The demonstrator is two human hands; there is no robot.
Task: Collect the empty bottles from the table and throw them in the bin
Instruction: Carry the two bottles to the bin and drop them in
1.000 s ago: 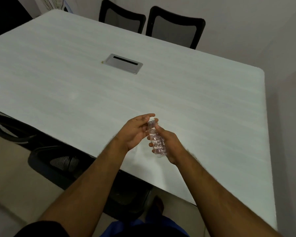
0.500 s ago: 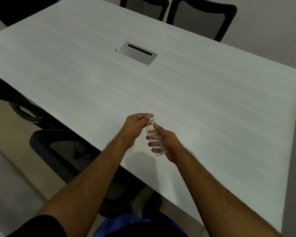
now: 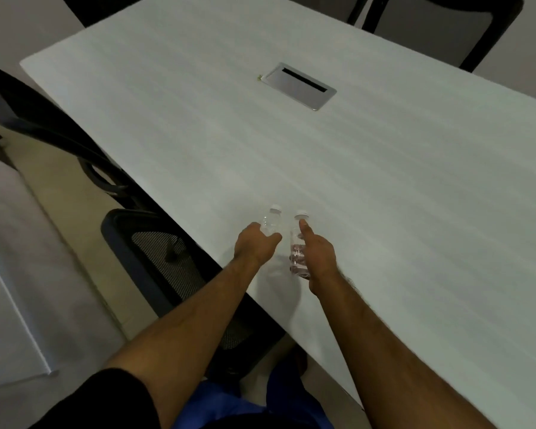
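Observation:
Two small clear plastic bottles with white caps are over the near edge of the white table [image 3: 384,181]. My left hand [image 3: 254,246] is closed around the lower part of the left bottle [image 3: 271,222], whose neck and cap stick out above my fingers. My right hand [image 3: 317,252] grips the right bottle [image 3: 297,249], with my index finger lying up along its side towards the cap. The two bottles are side by side, a small gap apart. No bin is in view.
A metal cable hatch [image 3: 299,86] is set into the table's middle. A black mesh chair [image 3: 155,252] is tucked under the near left edge, another chair [image 3: 28,113] stands further left, and two chair backs [image 3: 440,29] are at the far side. A white surface [image 3: 10,274] lies at left.
Earlier both hands were on one bottle, the left at its cap. Now each hand holds its own bottle, and my view has swung left.

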